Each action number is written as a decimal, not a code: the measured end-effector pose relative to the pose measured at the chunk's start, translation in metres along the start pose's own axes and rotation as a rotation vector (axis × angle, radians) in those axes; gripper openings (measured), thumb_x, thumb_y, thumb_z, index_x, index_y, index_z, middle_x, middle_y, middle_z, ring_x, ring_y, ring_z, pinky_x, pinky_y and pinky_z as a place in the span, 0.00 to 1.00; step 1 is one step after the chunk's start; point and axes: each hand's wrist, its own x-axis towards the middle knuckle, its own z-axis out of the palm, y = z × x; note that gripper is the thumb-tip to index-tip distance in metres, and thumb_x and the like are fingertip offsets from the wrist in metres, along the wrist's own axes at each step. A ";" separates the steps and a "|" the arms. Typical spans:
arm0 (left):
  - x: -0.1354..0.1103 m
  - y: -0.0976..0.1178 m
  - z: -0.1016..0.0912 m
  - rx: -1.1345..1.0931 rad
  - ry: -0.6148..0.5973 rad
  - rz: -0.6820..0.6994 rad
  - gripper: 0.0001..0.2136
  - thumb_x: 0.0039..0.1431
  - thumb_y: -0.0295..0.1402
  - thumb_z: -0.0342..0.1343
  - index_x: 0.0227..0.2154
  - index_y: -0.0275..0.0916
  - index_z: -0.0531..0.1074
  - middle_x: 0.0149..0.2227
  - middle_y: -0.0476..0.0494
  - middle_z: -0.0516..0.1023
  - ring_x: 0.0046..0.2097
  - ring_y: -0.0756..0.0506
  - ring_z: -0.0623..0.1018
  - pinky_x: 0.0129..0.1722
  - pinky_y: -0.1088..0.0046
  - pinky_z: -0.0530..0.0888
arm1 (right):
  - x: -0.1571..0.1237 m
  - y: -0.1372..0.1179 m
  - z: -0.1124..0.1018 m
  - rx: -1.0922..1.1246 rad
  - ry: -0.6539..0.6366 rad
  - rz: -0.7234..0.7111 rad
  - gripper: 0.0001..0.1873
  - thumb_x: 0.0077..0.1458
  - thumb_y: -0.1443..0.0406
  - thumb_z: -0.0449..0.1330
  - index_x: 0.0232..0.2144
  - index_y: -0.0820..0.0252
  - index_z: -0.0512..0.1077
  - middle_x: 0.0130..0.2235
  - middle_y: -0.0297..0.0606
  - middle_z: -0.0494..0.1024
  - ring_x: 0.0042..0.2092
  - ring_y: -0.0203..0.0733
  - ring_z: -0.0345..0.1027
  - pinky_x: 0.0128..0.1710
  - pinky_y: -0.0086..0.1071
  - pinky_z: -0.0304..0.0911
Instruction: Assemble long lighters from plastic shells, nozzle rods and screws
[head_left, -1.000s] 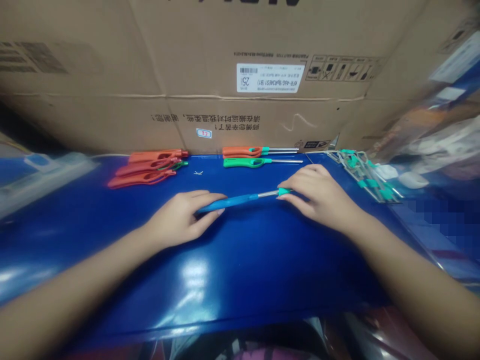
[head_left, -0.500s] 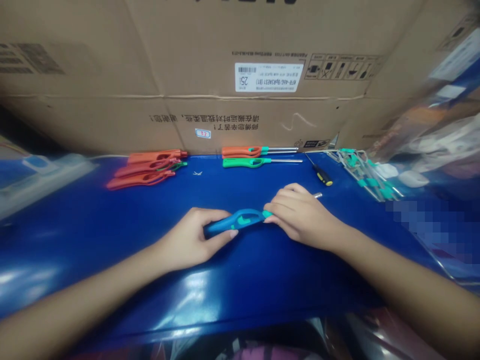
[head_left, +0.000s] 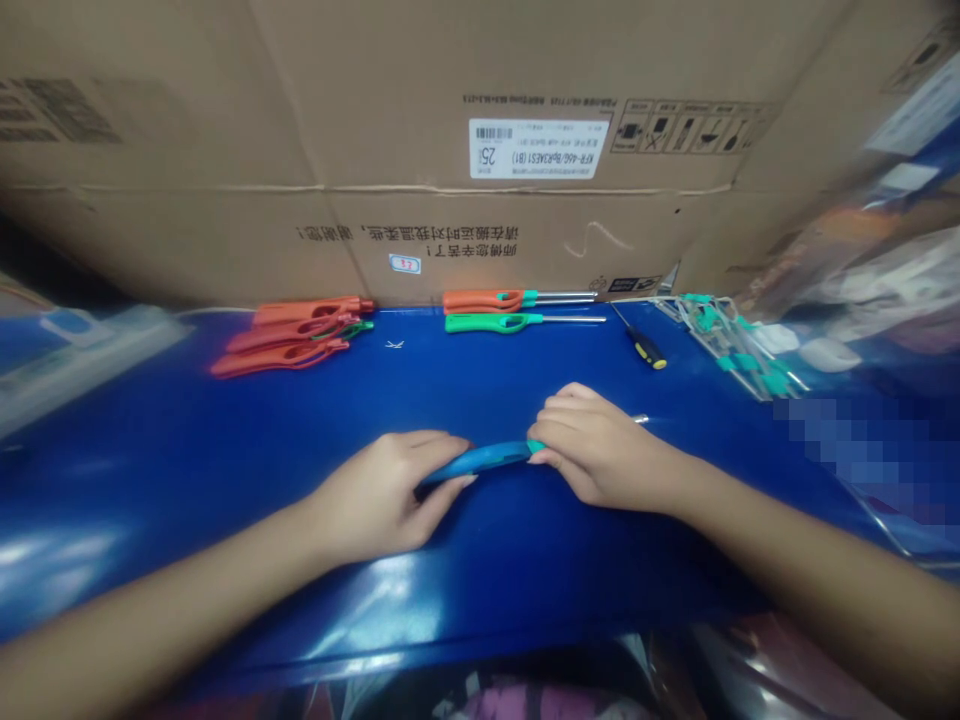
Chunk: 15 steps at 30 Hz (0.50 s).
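A blue long-nosed lighter (head_left: pixel 484 459) lies across the middle of the blue table (head_left: pixel 225 470), held at both ends. My left hand (head_left: pixel 382 495) is closed round its blue handle end. My right hand (head_left: pixel 592 445) is closed round the teal collar and the metal tube, whose tip (head_left: pixel 639 419) sticks out past my fingers to the right.
Orange lighter shells (head_left: pixel 292 335) lie at the back left. An orange lighter (head_left: pixel 510 298) and a green lighter (head_left: pixel 517 322) lie at the back centre. A small screwdriver (head_left: pixel 643 347) and a heap of metal tubes with teal collars (head_left: pixel 739 350) are at the right. A large cardboard box (head_left: pixel 450 150) walls the back.
Both hands have drawn the blue lighter nearer to me. My right hand slid along from the tube's end to the collar, uncovering the screwdriver, and the lighter has rolled so its trigger opening no longer shows.
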 end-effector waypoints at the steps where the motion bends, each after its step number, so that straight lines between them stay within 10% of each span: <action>1: 0.000 0.000 0.001 0.020 0.006 0.006 0.08 0.68 0.31 0.52 0.43 0.35 0.74 0.36 0.43 0.78 0.35 0.47 0.77 0.36 0.74 0.72 | 0.000 0.000 0.001 0.004 -0.004 0.005 0.15 0.68 0.65 0.51 0.33 0.64 0.75 0.30 0.41 0.74 0.34 0.43 0.62 0.41 0.37 0.56; 15: 0.002 -0.004 0.002 0.072 -0.009 -0.012 0.09 0.68 0.32 0.51 0.42 0.36 0.76 0.35 0.43 0.79 0.34 0.46 0.78 0.35 0.71 0.73 | 0.004 -0.002 0.010 -0.179 0.043 -0.037 0.15 0.68 0.65 0.52 0.33 0.65 0.76 0.31 0.42 0.77 0.34 0.43 0.64 0.43 0.39 0.57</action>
